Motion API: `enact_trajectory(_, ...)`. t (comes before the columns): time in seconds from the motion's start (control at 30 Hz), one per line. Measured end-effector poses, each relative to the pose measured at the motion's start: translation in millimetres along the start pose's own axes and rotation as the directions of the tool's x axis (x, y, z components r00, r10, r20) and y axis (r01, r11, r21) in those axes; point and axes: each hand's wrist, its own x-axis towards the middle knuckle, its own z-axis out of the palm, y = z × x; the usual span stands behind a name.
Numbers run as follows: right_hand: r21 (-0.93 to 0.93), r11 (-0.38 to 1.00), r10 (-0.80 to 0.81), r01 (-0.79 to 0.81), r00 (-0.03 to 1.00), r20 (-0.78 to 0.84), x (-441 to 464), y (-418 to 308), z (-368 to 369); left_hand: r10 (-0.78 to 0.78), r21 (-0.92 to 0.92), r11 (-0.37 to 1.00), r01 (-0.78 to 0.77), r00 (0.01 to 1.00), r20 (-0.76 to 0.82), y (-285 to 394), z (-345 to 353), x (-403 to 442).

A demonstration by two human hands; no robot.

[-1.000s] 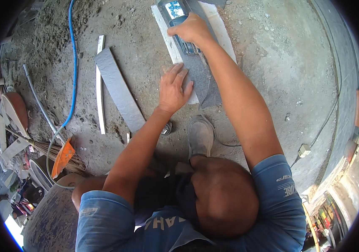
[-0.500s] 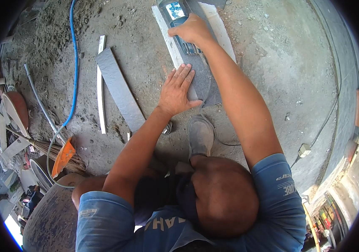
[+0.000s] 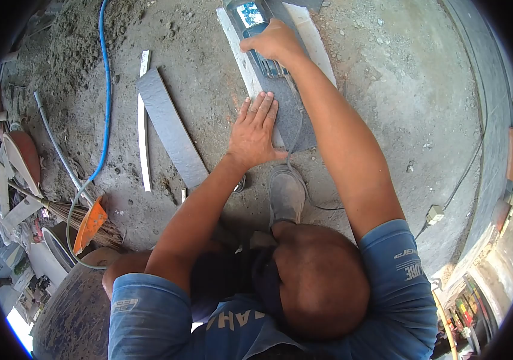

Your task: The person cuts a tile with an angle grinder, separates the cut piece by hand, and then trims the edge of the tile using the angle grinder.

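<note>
My right hand (image 3: 275, 43) is wrapped round the body of a blue corded power tool (image 3: 263, 65), which looks like a tile cutter; its blade is out of sight. The tool rests on a dark grey tile (image 3: 297, 120) that lies over a white slab (image 3: 239, 57) on the ground. Flat on the left edge of this tile, with fingers stretched out, lies my left hand (image 3: 254, 129). The tool's cord (image 3: 298, 129) runs back over the tile towards my shoe (image 3: 286, 195).
A grey tile strip (image 3: 175, 129) lies across a narrow white strip (image 3: 143, 132) to the left. Beyond them runs a blue hose (image 3: 108, 90). An orange scoop-like piece (image 3: 91, 225) and a broom (image 3: 109, 231) sit lower left. A cord connector (image 3: 434, 214) lies at right.
My left hand has shifted very slightly, its thumb a little nearer to me. The power tool and my right hand look unmoved.
</note>
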Motion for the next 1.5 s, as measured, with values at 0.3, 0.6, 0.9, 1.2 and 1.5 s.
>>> enact_trajectory(0.3, -0.01, 1.0, -0.002, 0.002, 1.0, -0.001, -4.9, -2.8, -4.9, -0.011, 0.016, 1.0, 0.01, 1.0, 0.029, 1.6, -0.9, 0.7)
enact_trajectory(0.6, 0.003, 1.0, -0.001, 0.001, 1.0, 0.007, -8.4, -0.3, -5.2, -0.015, 0.019, 1.0, 0.014, 1.0, 0.027, 2.1, 0.4, 0.2)
enact_trajectory(0.9, -0.001, 1.0, 0.011, -0.011, 1.0, 0.009, -8.8, 1.1, -4.7, -0.018, 0.001, 1.0, 0.018, 1.0, 0.024, 3.4, -1.4, -0.4)
enact_trajectory(1.2, -0.031, 0.999, 0.024, -0.024, 1.0, 0.017, -9.8, -1.7, -6.1, -0.008, -0.028, 1.0, 0.009, 1.0, 0.024, 2.7, -0.5, -0.6)
enact_trajectory(1.5, 0.017, 0.999, 0.049, -0.049, 0.998, 0.047, -17.6, 0.7, -9.0, -0.01, 0.011, 1.0, 0.009, 0.998, 0.058, 2.9, -1.4, -0.5)
